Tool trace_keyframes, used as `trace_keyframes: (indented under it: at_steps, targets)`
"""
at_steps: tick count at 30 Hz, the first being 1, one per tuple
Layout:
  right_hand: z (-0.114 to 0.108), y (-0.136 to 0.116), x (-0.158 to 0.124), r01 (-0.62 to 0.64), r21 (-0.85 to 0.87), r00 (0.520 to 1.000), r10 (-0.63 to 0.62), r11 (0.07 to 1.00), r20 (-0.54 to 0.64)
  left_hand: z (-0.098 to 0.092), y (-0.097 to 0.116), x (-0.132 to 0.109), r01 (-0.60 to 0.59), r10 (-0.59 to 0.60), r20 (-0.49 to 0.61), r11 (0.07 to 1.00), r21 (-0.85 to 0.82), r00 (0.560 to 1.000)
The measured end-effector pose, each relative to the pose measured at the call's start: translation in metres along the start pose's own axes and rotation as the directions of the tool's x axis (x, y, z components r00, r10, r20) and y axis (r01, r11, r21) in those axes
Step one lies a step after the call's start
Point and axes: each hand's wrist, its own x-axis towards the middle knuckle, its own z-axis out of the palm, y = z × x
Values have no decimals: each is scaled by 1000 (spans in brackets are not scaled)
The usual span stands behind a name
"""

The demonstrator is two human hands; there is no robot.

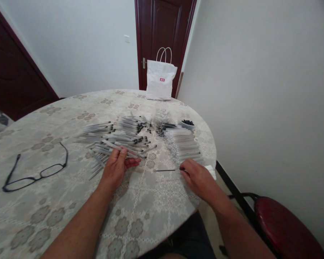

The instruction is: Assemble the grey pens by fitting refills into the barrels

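Note:
My left hand (118,166) is at the near edge of a heap of pale pens (128,138) with dark ends. Its thumb and forefinger are closed on one pale pen (135,153); the other fingers are loosely curled. To the right, my right hand (196,176) pinches a thin pen refill (164,170), whose dark length points left just above the tablecloth. Just beyond that hand lies a stack of clear, whitish pen barrels (183,144). Dark-tipped refills (166,126) lie at the stack's far end. My right palm hides part of a white object (211,172).
A small bowl of black caps or plugs (188,124) stands behind the barrels, near crumpled clear plastic (162,116). Eyeglasses (37,178) lie at left. A white paper bag (160,81) stands at the round table's (151,223) far edge. A red chair (286,226) is at right.

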Motion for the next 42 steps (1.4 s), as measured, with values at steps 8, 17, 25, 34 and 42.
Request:
trace_keyframes:
  at_steps: [8,17,25,34,42]
  targets:
    - [-26,30,3,-26,12,988,28,1000,-154,-1,-2,-2,36,-39,25,995,94,999]
    - [-44,52,80,-199,-354,974,146,914,-171,-3,3,-7,8,-40,115,964,267,993]
    - [-43,62,169,-231,-545,968,244,806,-49,-5,-2,-7,33,-78,179,969,244,981]
    - [-32,56,202,-208,-584,970,243,785,-19,-7,-6,-4,10,-64,203,967,254,977]
    - [-22,7,164,-126,-249,985,91,960,-146,-1,-3,-11,108,-137,224,985,138,965]
